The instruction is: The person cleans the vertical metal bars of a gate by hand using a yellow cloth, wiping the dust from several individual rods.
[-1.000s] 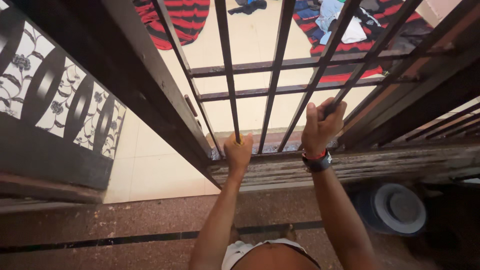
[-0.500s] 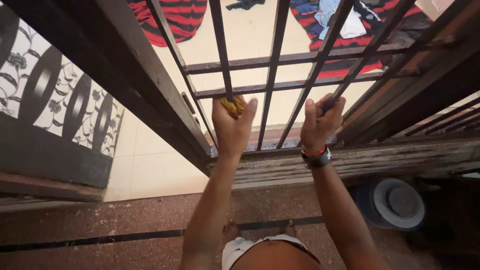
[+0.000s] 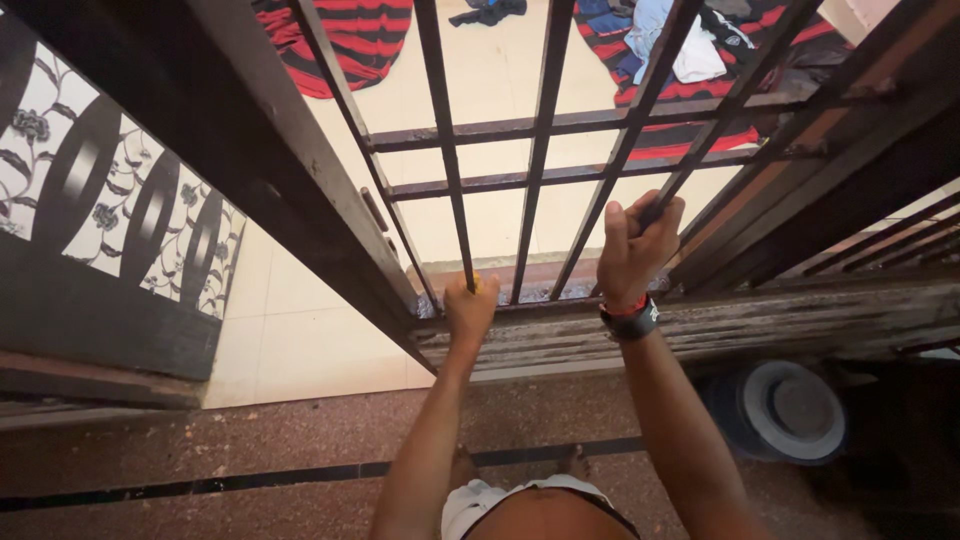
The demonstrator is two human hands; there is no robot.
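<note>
Window grille (image 3: 545,180) of dark metal bars, seen from above, fills the upper middle of the view and carries both hands. Left hand (image 3: 470,308): grip closed low around one upright bar (image 3: 452,180), just above the worn wooden sill (image 3: 760,320); a scrap of something yellow (image 3: 474,284) shows between fingers and bar, too small to identify. Right hand (image 3: 637,245): grip closed around a slanting bar (image 3: 700,150) further right and higher, thumb up along the metal; a dark wristwatch with a red edge (image 3: 632,320) sits on the wrist. Two horizontal rails cross the uprights above both hands. Beyond the bars lies a pale tiled floor (image 3: 490,70), with red-and-black striped mats (image 3: 350,40) and loose clothing (image 3: 690,40) on it. To the left stands a dark door frame (image 3: 250,170) and a panel with a black-and-white floral pattern (image 3: 100,220). Below the sill, a speckled reddish floor (image 3: 250,440) with a dark inlaid line, and at right a round grey lidded container (image 3: 790,410).

Risks, as judged: the bars look rough and possibly rusted, so a sliding palm could be scraped; the left fist sits close to the sill, where knuckles could knock the wood; the small yellow item could slip through the bars to the tiled floor if the fingers loosen.
</note>
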